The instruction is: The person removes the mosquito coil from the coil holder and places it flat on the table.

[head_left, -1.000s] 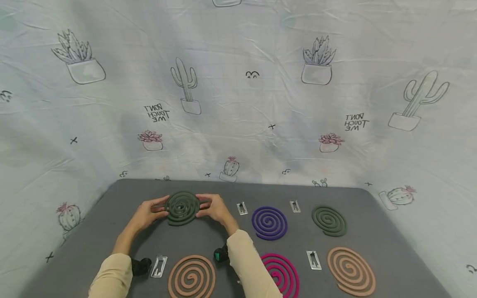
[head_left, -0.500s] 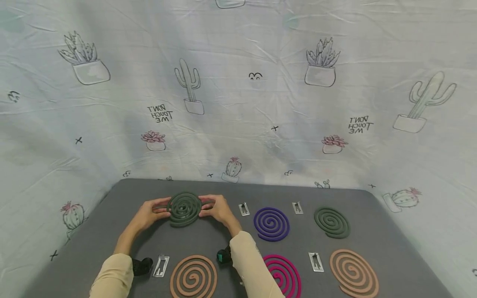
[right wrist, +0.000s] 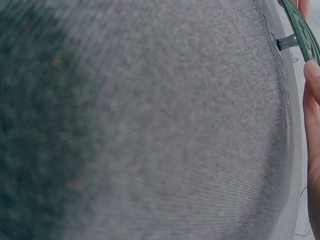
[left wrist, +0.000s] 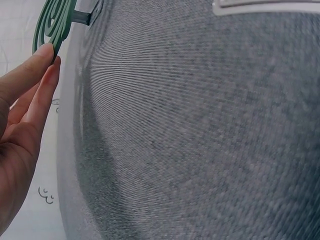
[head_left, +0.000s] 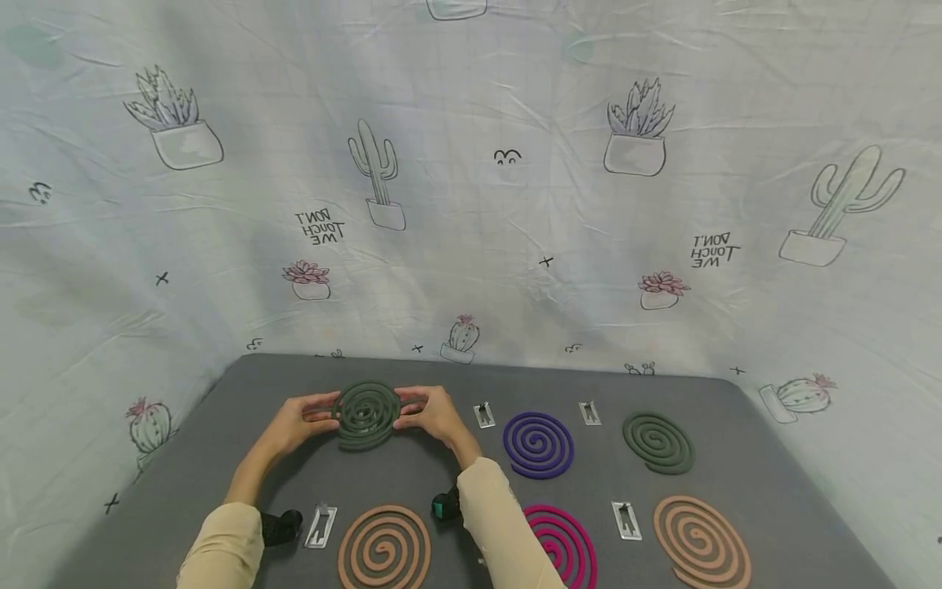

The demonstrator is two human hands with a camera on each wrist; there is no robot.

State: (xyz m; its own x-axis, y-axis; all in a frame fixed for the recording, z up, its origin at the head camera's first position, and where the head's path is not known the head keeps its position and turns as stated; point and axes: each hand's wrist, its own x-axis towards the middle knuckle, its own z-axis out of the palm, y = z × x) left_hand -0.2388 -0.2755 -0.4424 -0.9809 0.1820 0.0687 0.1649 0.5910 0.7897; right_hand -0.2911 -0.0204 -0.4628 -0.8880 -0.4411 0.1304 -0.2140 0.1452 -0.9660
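Between both hands, over the far left of the grey table, is a dark green mosquito coil (head_left: 366,413). My left hand (head_left: 300,421) pinches its left edge between thumb and fingers, and my right hand (head_left: 432,413) pinches the right edge. In the left wrist view the coil (left wrist: 54,25) stands above the cloth, with a metal stand's upright tab (left wrist: 81,18) beneath it. From the right wrist view the same tab (right wrist: 287,42) reaches up to the coil's underside (right wrist: 302,32). Most of that stand is hidden under the coil.
A purple coil (head_left: 538,445) and another green coil (head_left: 658,442) lie to the right. Nearer are two tan coils, one at left (head_left: 384,548), one at right (head_left: 702,540), and a pink coil (head_left: 562,544) partly behind my right sleeve. Flat metal stands (head_left: 320,526) lie between them.
Both hands keep their pinch on the green coil, which stays nearly in place over the stand. The head view has shifted slightly, so everything sits a little further right and lower.
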